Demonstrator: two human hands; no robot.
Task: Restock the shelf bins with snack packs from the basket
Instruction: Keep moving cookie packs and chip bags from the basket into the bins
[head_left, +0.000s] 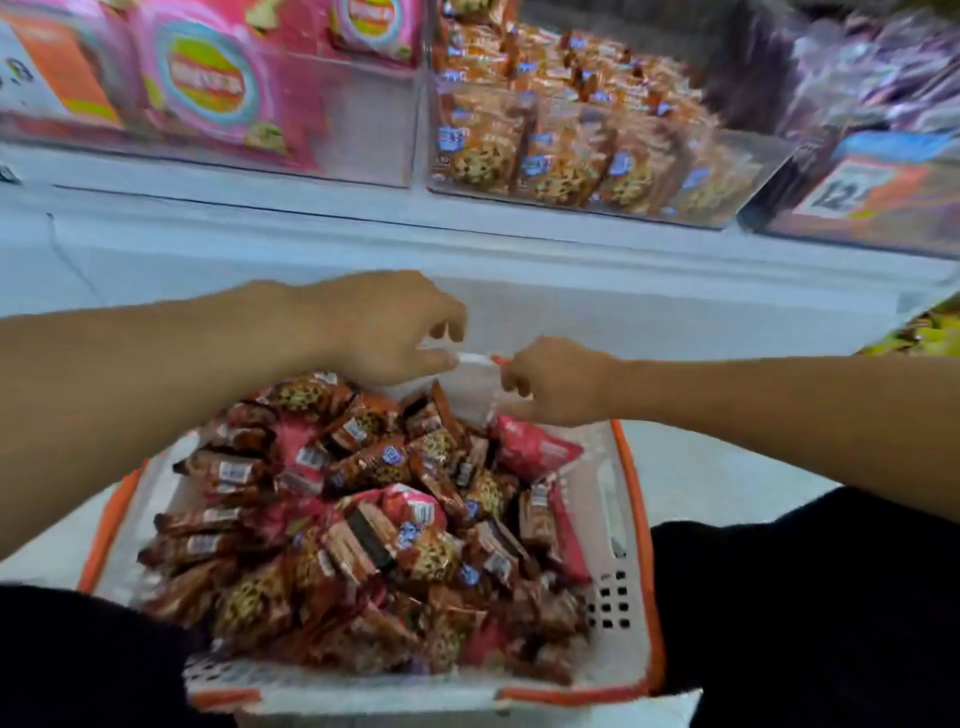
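A white basket (635, 525) with an orange rim sits between my knees, heaped with several brown cookie packs (363, 525) and red snack packs (535, 449). Both hands are at the basket's far edge. My left hand (387, 330) pinches the white far rim with thumb and curled fingers. My right hand (558, 382) grips the same rim just to the right, fingers curled round it. Neither hand holds a pack. Above, a clear shelf bin (748, 156) holds upright rows of matching cookie packs (550, 156).
A clear bin of pink packs (208, 88) stands on the shelf at the left, and purple packs (883, 73) lie at the right over an orange price tag (852, 192). A white shelf ledge (467, 249) runs between bins and basket. My dark-clothed legs flank the basket.
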